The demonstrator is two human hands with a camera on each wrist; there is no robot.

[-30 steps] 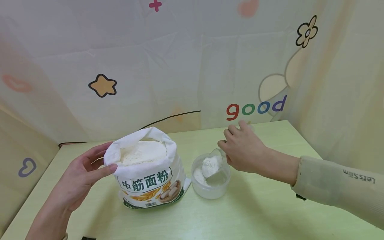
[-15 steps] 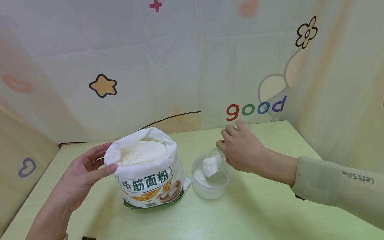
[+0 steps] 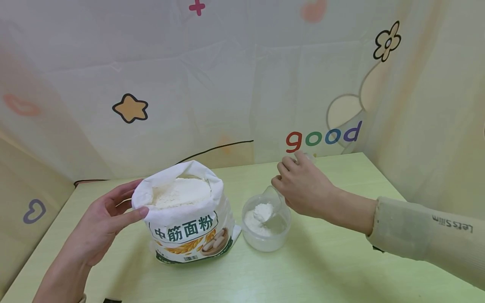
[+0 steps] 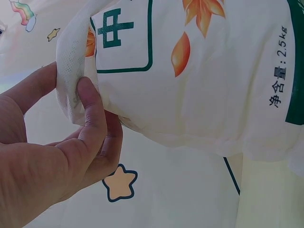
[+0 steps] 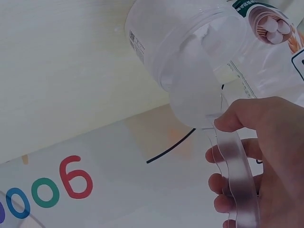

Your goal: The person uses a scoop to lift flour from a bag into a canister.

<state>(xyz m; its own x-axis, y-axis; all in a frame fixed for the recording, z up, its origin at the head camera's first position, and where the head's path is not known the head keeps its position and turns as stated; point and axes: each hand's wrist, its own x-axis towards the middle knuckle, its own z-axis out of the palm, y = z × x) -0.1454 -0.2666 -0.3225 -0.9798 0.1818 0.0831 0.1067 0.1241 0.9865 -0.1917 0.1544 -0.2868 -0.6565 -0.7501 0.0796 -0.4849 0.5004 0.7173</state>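
Flour (image 3: 262,212) may spill past the tub (image 3: 263,244) if the tilted scoop (image 5: 190,92) swings. Left grip (image 3: 104,219) pinches the bag (image 3: 185,225); right grip (image 3: 307,187) clasps the scoop.

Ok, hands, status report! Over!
Left hand pinches open-topped white flour bag. Right hand grips clear plastic scoop, white flour inside, tilted into round clear plastic tub. Nothing visible blocking.

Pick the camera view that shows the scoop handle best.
The right wrist view. The scoop handle runs down its lower right, seen close up, with the fingers of the right hand curled around it. The head view shows little of it, since that hand covers most. The left wrist view shows none of it.
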